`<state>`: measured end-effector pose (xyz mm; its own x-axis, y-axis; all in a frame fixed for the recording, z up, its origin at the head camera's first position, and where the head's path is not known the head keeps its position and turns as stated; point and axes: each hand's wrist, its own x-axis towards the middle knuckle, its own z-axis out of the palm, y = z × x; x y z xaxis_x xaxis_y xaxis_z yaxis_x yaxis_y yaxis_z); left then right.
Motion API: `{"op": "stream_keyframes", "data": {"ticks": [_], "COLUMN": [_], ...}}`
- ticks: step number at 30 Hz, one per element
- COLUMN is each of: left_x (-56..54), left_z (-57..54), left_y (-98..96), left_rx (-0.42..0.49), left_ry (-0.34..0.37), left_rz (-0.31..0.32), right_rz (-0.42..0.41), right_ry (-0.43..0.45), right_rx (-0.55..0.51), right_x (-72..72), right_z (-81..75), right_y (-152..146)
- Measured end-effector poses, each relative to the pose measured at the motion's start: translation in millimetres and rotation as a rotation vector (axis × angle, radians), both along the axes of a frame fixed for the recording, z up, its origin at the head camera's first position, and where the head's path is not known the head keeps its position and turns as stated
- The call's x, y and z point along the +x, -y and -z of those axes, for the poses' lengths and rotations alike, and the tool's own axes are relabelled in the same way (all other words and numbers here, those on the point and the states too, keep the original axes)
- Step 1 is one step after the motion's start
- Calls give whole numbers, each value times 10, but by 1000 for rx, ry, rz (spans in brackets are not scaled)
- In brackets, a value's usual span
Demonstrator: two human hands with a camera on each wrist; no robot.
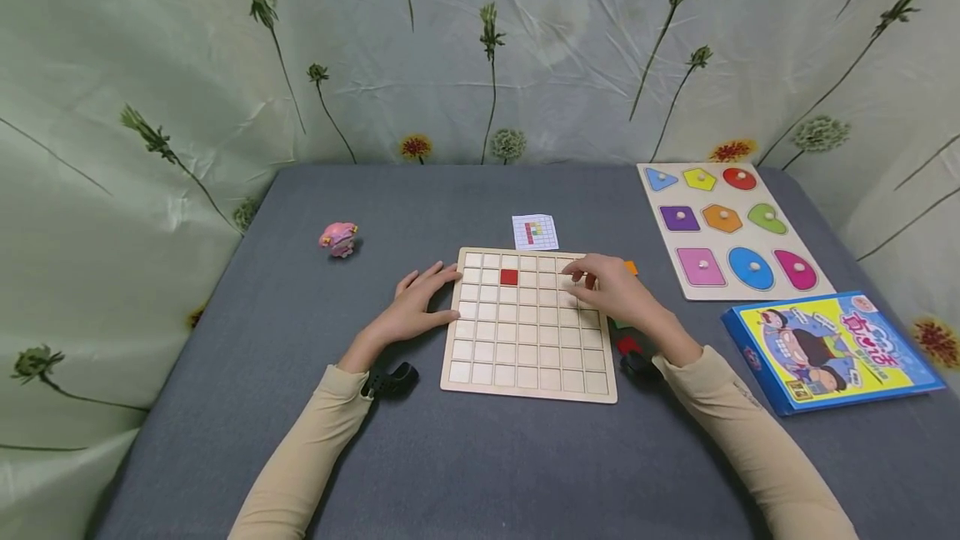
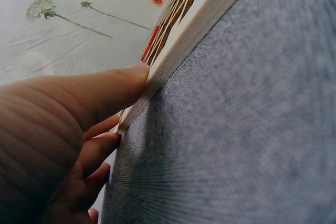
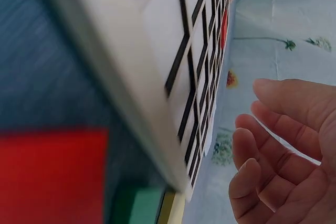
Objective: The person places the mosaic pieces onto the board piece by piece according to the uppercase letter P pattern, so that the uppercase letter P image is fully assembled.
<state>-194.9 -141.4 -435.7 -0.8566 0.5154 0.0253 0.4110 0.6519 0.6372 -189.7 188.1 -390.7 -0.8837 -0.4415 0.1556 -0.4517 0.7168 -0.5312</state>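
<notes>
A wooden grid board (image 1: 528, 396) lies on the grey table with one red square tile (image 1: 509, 277) in an upper cell. My left hand (image 1: 412, 307) rests at the board's left edge. Its thumb (image 2: 118, 85) and fingertips touch that edge in the left wrist view. Over the upper right cells hovers my right hand (image 1: 618, 294), fingers loosely bent and nothing between them. Beside the board's right edge, partly hidden beneath that arm, lie a red piece (image 3: 52, 177), a green piece (image 3: 137, 205) and an orange piece (image 1: 632, 267).
Behind the board lies a small pattern card (image 1: 536, 232) with a coloured grid. A pink figurine (image 1: 339, 238) stands at the back left. To the right are a shape puzzle board (image 1: 712, 293) with knobbed pieces and a blue and yellow box (image 1: 832, 348). Flowered cloth (image 1: 570, 90) hangs behind.
</notes>
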Motion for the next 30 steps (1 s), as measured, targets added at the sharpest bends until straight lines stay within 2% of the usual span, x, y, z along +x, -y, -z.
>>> {"op": "stream_keyframes", "data": {"ticks": [6,14,23,30], "left_x": [-17,-5,10,24], "left_z": [14,8,-12,-19], "left_y": [12,15,7,2], "left_rx": [-5,-3,-3,-1], "left_ry": [-5,0,3,6], "left_rz": [-6,-9,-4,0], "right_rz": [51,79,162,168], "right_ry": [-15,-46,6,63], "right_rx": [-9,-34,11,22], "right_x": [14,5,-37,-51], "right_z": [21,61,77,96], "right_y": [-125,-270,-453,-571]}}
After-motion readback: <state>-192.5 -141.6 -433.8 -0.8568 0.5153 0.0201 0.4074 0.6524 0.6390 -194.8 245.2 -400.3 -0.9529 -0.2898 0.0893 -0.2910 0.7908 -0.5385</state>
